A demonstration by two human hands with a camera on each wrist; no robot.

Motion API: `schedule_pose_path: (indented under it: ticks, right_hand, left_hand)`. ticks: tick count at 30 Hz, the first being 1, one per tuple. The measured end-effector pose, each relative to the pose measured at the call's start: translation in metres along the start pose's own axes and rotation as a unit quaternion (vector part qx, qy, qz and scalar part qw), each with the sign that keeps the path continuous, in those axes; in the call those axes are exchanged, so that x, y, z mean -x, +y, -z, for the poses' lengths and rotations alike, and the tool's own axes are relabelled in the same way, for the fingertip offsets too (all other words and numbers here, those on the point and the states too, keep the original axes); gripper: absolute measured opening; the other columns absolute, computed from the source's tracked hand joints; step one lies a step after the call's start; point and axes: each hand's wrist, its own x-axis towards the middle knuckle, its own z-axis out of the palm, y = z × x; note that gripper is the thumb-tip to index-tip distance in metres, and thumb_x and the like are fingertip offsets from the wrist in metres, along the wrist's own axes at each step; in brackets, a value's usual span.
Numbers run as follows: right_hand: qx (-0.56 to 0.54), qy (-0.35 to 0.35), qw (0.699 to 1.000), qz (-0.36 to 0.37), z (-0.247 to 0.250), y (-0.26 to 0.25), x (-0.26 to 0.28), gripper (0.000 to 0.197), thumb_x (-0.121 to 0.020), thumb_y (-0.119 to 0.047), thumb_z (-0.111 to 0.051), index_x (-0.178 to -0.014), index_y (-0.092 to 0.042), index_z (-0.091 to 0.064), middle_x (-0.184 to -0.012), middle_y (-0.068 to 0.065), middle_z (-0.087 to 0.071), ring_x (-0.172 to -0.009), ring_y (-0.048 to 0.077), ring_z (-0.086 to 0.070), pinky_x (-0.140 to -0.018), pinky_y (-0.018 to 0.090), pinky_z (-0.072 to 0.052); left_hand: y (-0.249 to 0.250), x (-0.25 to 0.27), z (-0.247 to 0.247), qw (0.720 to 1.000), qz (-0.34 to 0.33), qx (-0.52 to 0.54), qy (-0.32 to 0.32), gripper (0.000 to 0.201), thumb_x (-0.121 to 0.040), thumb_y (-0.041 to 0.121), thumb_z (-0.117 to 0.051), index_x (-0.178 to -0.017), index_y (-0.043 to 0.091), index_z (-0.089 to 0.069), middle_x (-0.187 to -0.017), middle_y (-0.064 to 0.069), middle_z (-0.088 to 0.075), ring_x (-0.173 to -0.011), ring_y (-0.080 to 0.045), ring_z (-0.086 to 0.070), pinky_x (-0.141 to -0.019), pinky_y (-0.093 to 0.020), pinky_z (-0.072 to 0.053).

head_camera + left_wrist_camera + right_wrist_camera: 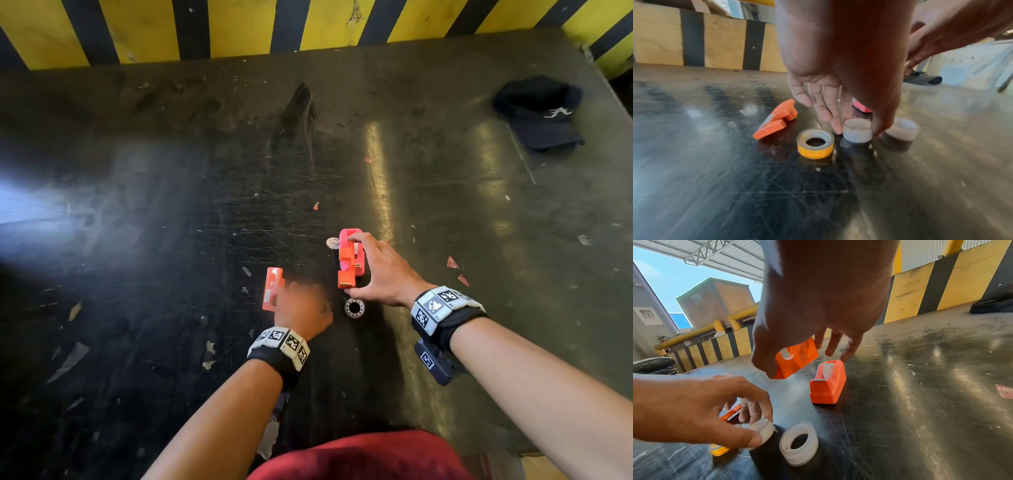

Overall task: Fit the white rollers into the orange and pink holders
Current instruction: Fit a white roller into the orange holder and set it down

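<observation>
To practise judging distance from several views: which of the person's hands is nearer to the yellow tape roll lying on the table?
Left. The left hand pinches a white roller right beside the yellow tape roll; the right hand is farther off, holding an orange holder.

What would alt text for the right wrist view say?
The right hand lifts an orange holder above a dark scratched table, while the left hand pinches a white roller. A second orange holder and another white roller rest nearby.

Scratched dark table [445, 212] carrying the parts.
Lying on it: cap [544, 116] at two o'clock, orange holder [273, 287] and white roller [354, 307] centrally, possibly paper scraps.
</observation>
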Motion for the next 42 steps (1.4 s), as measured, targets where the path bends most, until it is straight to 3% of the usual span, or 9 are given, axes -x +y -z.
schedule_pose_path:
  ticks: [2,4,5,9,12,20,28,35,42]
  right_hand:
    - [-0.006,-0.004,1.000,-0.004,0.002,0.003,0.003,0.101,-0.071,-0.042,-0.089,-0.149,-0.027,-0.027,-0.142,0.007,-0.053,-0.126,0.028,-0.051,-0.100,0.038,-0.047]
    - [-0.018,0.000,1.000,-0.004,0.002,0.005,0.006,0.100,-0.070,-0.041,-0.089,-0.148,-0.028,-0.028,-0.143,0.006,-0.051,-0.127,0.028,-0.051,-0.101,0.037,-0.046]
    - [-0.023,-0.001,1.000,-0.002,0.001,0.006,0.008,0.100,-0.070,-0.041,-0.089,-0.148,-0.029,-0.028,-0.144,0.005,-0.050,-0.128,0.028,-0.051,-0.101,0.036,-0.045]
    - [-0.041,-0.009,0.999,0.021,-0.005,-0.001,0.009,0.101,-0.068,-0.041,-0.090,-0.147,-0.032,-0.027,-0.147,0.002,-0.050,-0.132,0.022,-0.051,-0.102,0.028,-0.039]
    - [-0.055,0.004,0.997,0.045,-0.008,-0.009,0.007,0.101,-0.069,-0.036,-0.092,-0.149,-0.028,-0.031,-0.153,0.000,-0.047,-0.135,0.019,-0.050,-0.100,0.023,-0.034]
    - [-0.061,-0.001,0.996,0.062,-0.007,-0.018,0.004,0.102,-0.068,-0.044,-0.090,-0.148,-0.035,-0.028,-0.152,0.000,-0.048,-0.129,0.023,-0.057,-0.100,0.038,-0.051]
    - [-0.062,-0.006,0.996,0.068,-0.006,-0.022,-0.002,0.098,-0.066,-0.045,-0.091,-0.145,-0.030,-0.034,-0.145,0.000,-0.052,-0.123,0.023,-0.060,-0.102,0.043,-0.053]
    - [-0.074,-0.001,0.994,0.080,-0.008,-0.032,-0.004,0.095,-0.068,-0.042,-0.093,-0.143,-0.027,-0.037,-0.139,-0.002,-0.054,-0.115,0.015,-0.058,-0.095,0.030,-0.052]
    - [-0.110,0.007,0.992,0.064,-0.010,-0.026,-0.006,0.089,-0.064,-0.045,-0.094,-0.135,-0.037,-0.040,-0.128,-0.010,-0.054,-0.113,0.016,-0.061,-0.095,0.041,-0.057]
  left_hand:
    - [-0.009,-0.002,0.006,0.991,0.013,0.134,0.023,0.035,-0.089,0.045,-0.070,-0.113,0.020,-0.068,-0.102,-0.001,-0.076,-0.095,-0.018,-0.071,-0.080,-0.028,-0.056]
    - [-0.019,-0.004,0.021,0.948,0.027,0.316,0.025,0.033,-0.088,0.032,-0.078,-0.117,0.021,-0.068,-0.104,0.004,-0.076,-0.083,-0.004,-0.070,-0.067,-0.012,-0.055]
    - [-0.024,-0.005,0.030,0.923,0.025,0.383,0.022,0.036,-0.088,0.026,-0.080,-0.121,0.021,-0.068,-0.107,0.007,-0.074,-0.082,-0.002,-0.071,-0.068,-0.010,-0.056]
    - [-0.033,-0.010,0.057,0.871,-0.007,0.492,0.008,0.043,-0.086,0.016,-0.082,-0.126,0.024,-0.067,-0.120,0.006,-0.075,-0.094,-0.011,-0.079,-0.091,-0.033,-0.063]
    - [-0.033,-0.010,0.063,0.861,-0.022,0.509,0.001,0.044,-0.087,0.013,-0.081,-0.128,0.020,-0.067,-0.123,0.000,-0.076,-0.100,-0.015,-0.079,-0.096,-0.039,-0.062]
    - [-0.036,-0.004,0.072,0.858,-0.026,0.513,0.007,0.044,-0.090,0.014,-0.078,-0.132,0.021,-0.066,-0.127,0.000,-0.074,-0.111,-0.013,-0.075,-0.101,-0.039,-0.060]
    - [-0.040,0.001,0.073,0.852,-0.022,0.522,0.032,0.045,-0.089,0.012,-0.079,-0.132,0.018,-0.069,-0.120,0.002,-0.076,-0.106,-0.010,-0.077,-0.098,-0.037,-0.061]
    - [-0.037,0.001,0.071,0.835,-0.022,0.550,0.026,0.046,-0.087,0.013,-0.080,-0.131,0.020,-0.070,-0.122,-0.001,-0.076,-0.107,-0.015,-0.077,-0.096,-0.046,-0.062]
    - [-0.044,-0.007,0.073,0.848,-0.010,0.529,0.023,0.058,-0.084,0.024,-0.084,-0.136,0.024,-0.058,-0.127,0.001,-0.074,-0.103,-0.013,-0.077,-0.093,-0.040,-0.063]
